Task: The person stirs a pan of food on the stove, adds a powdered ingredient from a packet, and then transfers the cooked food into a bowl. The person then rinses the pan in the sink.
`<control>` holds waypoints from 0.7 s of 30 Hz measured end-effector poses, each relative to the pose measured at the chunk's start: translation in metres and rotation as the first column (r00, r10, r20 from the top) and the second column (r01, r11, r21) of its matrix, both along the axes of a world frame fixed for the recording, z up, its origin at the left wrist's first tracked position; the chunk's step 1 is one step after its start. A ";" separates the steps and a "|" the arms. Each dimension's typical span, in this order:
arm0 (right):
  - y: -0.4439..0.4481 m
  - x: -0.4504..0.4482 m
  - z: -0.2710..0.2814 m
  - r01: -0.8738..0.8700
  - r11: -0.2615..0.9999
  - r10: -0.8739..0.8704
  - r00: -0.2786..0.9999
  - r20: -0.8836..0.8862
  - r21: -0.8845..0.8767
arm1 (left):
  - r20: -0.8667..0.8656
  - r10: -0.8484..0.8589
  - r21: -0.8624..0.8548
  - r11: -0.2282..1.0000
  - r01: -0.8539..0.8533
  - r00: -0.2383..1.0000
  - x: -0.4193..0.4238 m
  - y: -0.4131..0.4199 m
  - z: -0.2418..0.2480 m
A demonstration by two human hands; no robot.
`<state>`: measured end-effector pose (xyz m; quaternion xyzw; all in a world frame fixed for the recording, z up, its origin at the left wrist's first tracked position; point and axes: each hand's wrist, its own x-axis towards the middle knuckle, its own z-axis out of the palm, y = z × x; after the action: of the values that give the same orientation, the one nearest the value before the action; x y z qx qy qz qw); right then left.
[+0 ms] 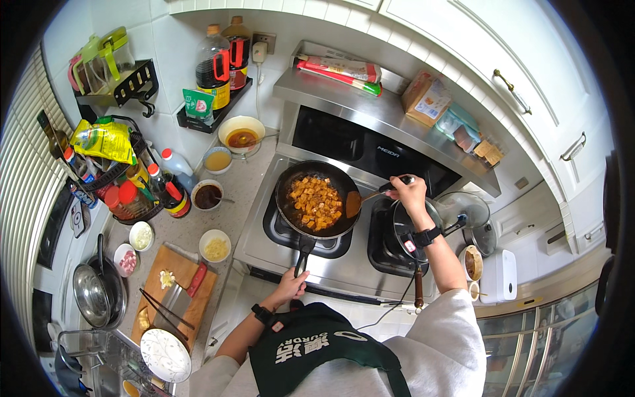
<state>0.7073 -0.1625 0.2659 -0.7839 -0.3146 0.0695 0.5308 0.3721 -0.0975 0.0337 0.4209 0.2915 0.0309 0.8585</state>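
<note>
A black frying pan (342, 181) sits over the left burner, with diced orange-brown cubes (316, 202), perhaps tofu, spread across its middle. My left hand (290, 287) grips the end of the pan's black handle (304, 255). In my right hand (411, 192) is the black handle of a spatula (369, 195). Its broad brown-coated blade (353, 204) hangs at the pan's right rim; whether it touches the rim I cannot tell. Below my right wrist, a dark pot (398, 233) stands on the right burner, partly hidden by my forearm.
Left of the stove are a bowl of dark sauce (207, 194), a bowl of minced yellow pieces (215, 246) and a wooden cutting board (158, 270) bearing a red-handled cleaver (197, 279) and chopsticks (166, 310). Glass lids (464, 208) stand at right. A steel hood shelf (342, 106) overhangs the back.
</note>
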 end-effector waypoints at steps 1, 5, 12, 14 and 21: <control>-0.005 0.007 -0.012 0.036 0.999 -0.035 0.999 -0.035 0.024 | 0.002 -0.011 0.003 1.000 0.011 1.000 0.000 0.001 0.001; -0.016 0.030 -0.070 0.273 0.945 -0.171 0.881 -0.440 0.180 | 0.028 -0.037 -0.008 0.999 0.037 0.999 -0.005 0.007 0.001; 0.013 0.022 -0.136 0.346 0.885 0.008 0.657 -0.754 0.310 | 0.038 -0.086 -0.001 0.996 0.086 0.996 -0.006 0.014 -0.011; 0.030 -0.010 -0.102 0.140 0.941 0.074 0.805 -0.589 0.309 | 0.041 -0.065 -0.010 0.998 0.065 0.997 -0.011 0.015 -0.010; 0.032 -0.017 -0.015 -0.283 0.953 0.300 0.921 -0.247 0.105 | 0.041 -0.070 0.035 0.997 0.068 0.997 -0.010 0.012 0.004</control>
<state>0.6898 -0.1302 0.2507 -0.6940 -0.3575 0.2391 0.5774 0.3625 -0.0855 0.0381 0.4444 0.2581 0.0149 0.8577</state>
